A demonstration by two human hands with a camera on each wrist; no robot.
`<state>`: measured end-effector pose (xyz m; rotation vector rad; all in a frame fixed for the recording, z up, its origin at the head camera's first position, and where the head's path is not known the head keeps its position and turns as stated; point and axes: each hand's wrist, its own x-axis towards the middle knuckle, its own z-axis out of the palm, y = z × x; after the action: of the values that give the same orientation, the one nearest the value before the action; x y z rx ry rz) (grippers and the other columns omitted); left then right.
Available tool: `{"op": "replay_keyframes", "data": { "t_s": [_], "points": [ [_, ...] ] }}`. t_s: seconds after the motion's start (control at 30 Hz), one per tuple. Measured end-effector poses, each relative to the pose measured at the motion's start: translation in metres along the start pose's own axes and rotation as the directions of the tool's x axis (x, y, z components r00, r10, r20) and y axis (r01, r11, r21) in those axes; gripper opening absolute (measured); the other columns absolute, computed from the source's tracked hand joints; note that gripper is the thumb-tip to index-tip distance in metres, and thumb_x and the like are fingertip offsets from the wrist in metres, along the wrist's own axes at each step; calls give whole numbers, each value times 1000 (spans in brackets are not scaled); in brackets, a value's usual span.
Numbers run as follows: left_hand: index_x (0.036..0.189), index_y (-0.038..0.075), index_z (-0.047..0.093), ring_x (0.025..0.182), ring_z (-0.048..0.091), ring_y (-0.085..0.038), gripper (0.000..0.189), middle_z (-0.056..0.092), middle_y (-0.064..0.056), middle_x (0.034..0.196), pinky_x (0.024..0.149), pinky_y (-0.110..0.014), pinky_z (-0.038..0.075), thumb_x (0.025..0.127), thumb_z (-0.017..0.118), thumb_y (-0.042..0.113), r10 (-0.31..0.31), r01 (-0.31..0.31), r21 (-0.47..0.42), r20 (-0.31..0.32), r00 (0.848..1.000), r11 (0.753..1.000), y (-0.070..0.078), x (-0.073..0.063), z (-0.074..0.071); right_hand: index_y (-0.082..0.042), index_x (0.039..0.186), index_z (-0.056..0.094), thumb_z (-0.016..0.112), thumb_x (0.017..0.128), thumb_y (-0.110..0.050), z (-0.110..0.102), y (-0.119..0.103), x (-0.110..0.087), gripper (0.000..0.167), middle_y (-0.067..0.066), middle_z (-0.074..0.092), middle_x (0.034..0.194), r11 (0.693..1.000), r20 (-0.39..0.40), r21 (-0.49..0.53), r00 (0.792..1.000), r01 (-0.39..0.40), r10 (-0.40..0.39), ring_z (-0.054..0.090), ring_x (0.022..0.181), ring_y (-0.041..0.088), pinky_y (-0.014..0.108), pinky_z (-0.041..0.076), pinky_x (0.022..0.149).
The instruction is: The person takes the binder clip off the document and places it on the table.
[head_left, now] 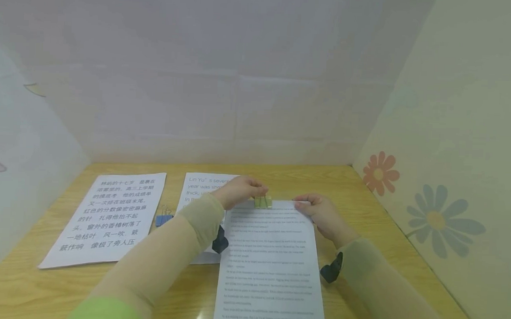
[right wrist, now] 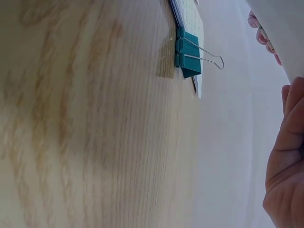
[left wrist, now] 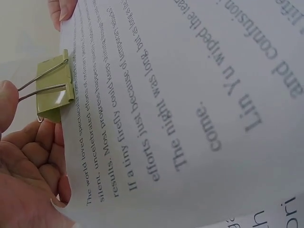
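A yellow-green binder clip (head_left: 263,202) sits on the top edge of a printed sheet or stack of paper (head_left: 269,263). My left hand (head_left: 241,191) holds this clip by its wire handles, with the thumb on them in the left wrist view; the other fingers curl behind the clip and paper (left wrist: 38,156). My right hand (head_left: 323,217) pinches the paper's upper right corner between thumb and fingers. The paper is raised off the table in the right wrist view.
On the wooden table (head_left: 360,299) lie a sheet with Chinese text (head_left: 110,215) and a large-print English sheet (head_left: 195,188), partly covered. A blue binder clip (head_left: 164,219) is between them. The right wrist view shows a teal binder clip (right wrist: 190,52) on papers. Walls enclose the table.
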<state>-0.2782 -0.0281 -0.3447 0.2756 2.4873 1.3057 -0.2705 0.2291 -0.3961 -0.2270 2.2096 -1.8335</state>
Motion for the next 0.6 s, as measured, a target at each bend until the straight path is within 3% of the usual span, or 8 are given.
{"op": "replay_keyframes", "data": {
  "t_s": [0.23,0.4,0.6],
  "points": [
    [123,17,65,125,48,-25,43,58,0,130,104,-47,37,94,56,48,37,-35,62,-36,999,997,0,2,1,4,115,60,58,96,-12,1,1,1,25,14,70,99,1000,1,2,1000,4,-4,69,83,24,32,57,68],
    [126,15,63,128,46,-28,44,58,-2,132,105,-50,36,95,56,46,23,-23,0,-45,999,1000,1,4,1,3,113,60,58,97,-14,-2,2,-1,24,14,70,97,1000,12,-17,1000,-21,21,69,82,25,32,57,67],
    [132,14,58,132,42,-32,47,54,-4,137,104,-61,33,96,55,44,4,-5,-44,-19,1000,999,2,7,2,5,116,59,60,96,-16,-14,5,-2,29,13,69,94,993,29,-119,1000,-4,7,68,77,23,33,57,65]
  ]
}}
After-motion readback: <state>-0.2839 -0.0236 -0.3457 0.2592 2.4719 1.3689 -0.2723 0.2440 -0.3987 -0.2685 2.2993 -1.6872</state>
